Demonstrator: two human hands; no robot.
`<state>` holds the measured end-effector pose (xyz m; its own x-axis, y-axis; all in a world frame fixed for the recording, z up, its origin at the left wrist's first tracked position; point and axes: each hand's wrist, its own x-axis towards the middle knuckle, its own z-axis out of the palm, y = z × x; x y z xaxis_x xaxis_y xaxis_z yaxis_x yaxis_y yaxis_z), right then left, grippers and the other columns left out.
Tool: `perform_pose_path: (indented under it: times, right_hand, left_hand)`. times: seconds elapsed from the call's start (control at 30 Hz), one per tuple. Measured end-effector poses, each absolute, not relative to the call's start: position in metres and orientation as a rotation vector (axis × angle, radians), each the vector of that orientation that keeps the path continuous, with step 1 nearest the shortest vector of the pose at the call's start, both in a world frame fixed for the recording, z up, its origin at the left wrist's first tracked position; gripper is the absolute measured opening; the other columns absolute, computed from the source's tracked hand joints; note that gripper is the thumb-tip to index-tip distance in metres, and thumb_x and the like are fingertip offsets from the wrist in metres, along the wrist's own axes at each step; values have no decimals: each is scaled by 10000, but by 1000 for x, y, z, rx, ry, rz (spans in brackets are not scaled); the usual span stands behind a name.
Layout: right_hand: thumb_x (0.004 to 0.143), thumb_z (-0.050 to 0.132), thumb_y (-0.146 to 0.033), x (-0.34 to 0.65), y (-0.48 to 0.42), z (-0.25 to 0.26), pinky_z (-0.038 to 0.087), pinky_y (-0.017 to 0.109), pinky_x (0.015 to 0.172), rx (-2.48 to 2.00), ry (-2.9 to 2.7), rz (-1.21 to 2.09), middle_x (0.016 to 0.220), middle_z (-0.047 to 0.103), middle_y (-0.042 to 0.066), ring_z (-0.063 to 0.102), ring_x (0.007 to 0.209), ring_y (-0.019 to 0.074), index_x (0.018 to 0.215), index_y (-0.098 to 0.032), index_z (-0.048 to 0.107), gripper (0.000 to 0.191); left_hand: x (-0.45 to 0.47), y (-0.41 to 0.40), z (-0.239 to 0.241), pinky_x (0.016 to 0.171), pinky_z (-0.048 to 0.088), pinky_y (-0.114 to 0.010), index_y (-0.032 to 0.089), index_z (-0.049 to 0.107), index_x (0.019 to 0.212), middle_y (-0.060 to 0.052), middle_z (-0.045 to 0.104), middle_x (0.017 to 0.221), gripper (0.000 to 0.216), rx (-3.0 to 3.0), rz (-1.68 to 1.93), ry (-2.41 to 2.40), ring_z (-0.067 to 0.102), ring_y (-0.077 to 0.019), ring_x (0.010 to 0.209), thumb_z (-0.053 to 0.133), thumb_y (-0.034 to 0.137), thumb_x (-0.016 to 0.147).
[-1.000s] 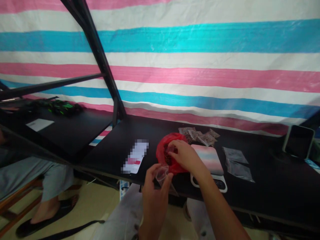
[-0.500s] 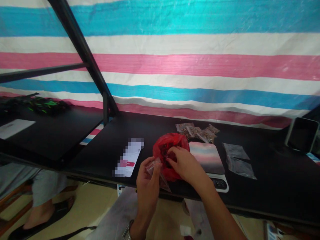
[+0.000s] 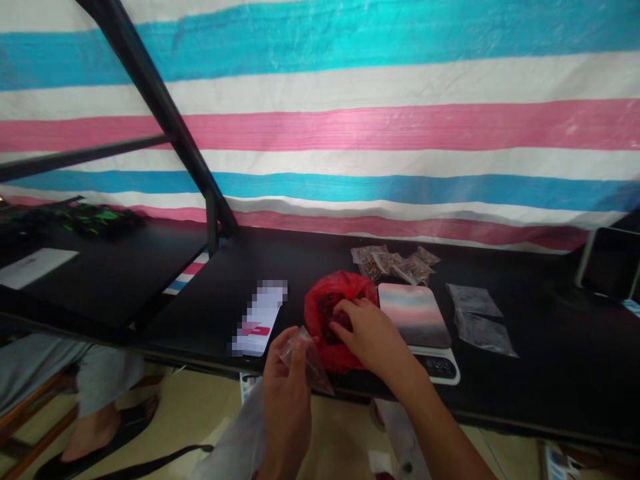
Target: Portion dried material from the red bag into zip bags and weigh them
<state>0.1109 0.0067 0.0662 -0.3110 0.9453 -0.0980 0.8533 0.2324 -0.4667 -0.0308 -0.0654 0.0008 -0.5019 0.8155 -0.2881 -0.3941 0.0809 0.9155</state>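
Behind the black table hangs a striped sheet; on my feed the right hand angles in from the right, fingers bent into the upturned mouth of the red bag, and whether they grasp anything I cannot tell. Just left of it, the upright left hand pinches a clear bag, its length slanting down rightward.

Right of red bag: scale hems in my right hand.
Behind red bag: filled packets bar my reach.
Left of it: bare tabletop, passable for my left hand.
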Motion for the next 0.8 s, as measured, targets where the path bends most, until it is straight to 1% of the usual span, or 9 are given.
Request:
perform_pose_path:
  times: [0.1, 0.23, 0.33, 0.5, 0.57, 0.63, 0.7, 0.8]
  right_hand:
    - [1053, 655, -294, 110, 5, 67, 473, 340, 961, -1718, -2298, 638, 1206, 784, 116, 696, 1162, 274, 1194, -184, 755, 204]
    - [1036, 677, -293, 114, 0, 70, 477, 338, 940, -1687, -2325, 686, 1191, 786, 104, 706, 1132, 269, 1180, -199, 761, 192]
    - [1033, 668, -278, 113, -5, 71, 481, 344, 938, -1677, -2351, 676, 1182, 783, 100, 706, 1122, 271, 1172, -210, 763, 181]
    - [1047, 635, -264, 102, -8, 71, 469, 379, 1023, -1699, -2422, 592, 1224, 773, 124, 672, 1205, 300, 1189, -191, 752, 198]
    - [1049, 633, -270, 100, -8, 71, 465, 388, 1038, -1716, -2423, 573, 1244, 768, 129, 663, 1227, 307, 1197, -188, 751, 206]
    - [1042, 648, -286, 101, -8, 71, 470, 381, 1019, -1710, -2399, 593, 1227, 773, 119, 674, 1207, 301, 1180, -198, 758, 197]
    - [1033, 664, -308, 103, -9, 71, 481, 359, 966, -1693, -2353, 653, 1185, 784, 99, 701, 1145, 283, 1163, -214, 767, 191]
    - [1031, 663, -318, 105, -9, 70, 478, 340, 905, -1704, -2292, 709, 1138, 800, 83, 723, 1078, 266, 1153, -226, 776, 190]
  left_hand:
    - [-33, -78, 0, 556, 567, -239, 195, 646, 1286, -41, 814, 880, 793, 492, 1553, 1439, 753, -179, 663, 865, 725, 739]
    - [-31, -80, 1, 630, 606, -263, 193, 642, 1287, -55, 823, 904, 756, 537, 1577, 1441, 782, -197, 735, 821, 734, 790]
    - [-30, -76, 2, 628, 619, -288, 195, 634, 1284, -55, 821, 890, 758, 490, 1597, 1396, 790, -215, 728, 822, 734, 786]
    - [-31, -73, 1, 620, 622, -278, 221, 642, 1275, -32, 816, 877, 718, 473, 1620, 1381, 786, -204, 707, 836, 709, 786]
    - [-32, -73, 0, 642, 631, -283, 220, 652, 1265, -33, 815, 884, 718, 482, 1632, 1414, 785, -203, 721, 841, 712, 777]
    - [-33, -73, 1, 660, 641, -296, 216, 656, 1257, -41, 816, 901, 747, 484, 1632, 1427, 786, -208, 734, 858, 723, 746]
    - [-33, -72, 2, 663, 644, -306, 211, 657, 1258, -47, 812, 908, 770, 484, 1611, 1414, 788, -216, 744, 872, 724, 727]
    - [-34, -72, 2, 643, 635, -293, 203, 660, 1256, -40, 796, 874, 762, 487, 1600, 1376, 782, -215, 736, 882, 706, 728]
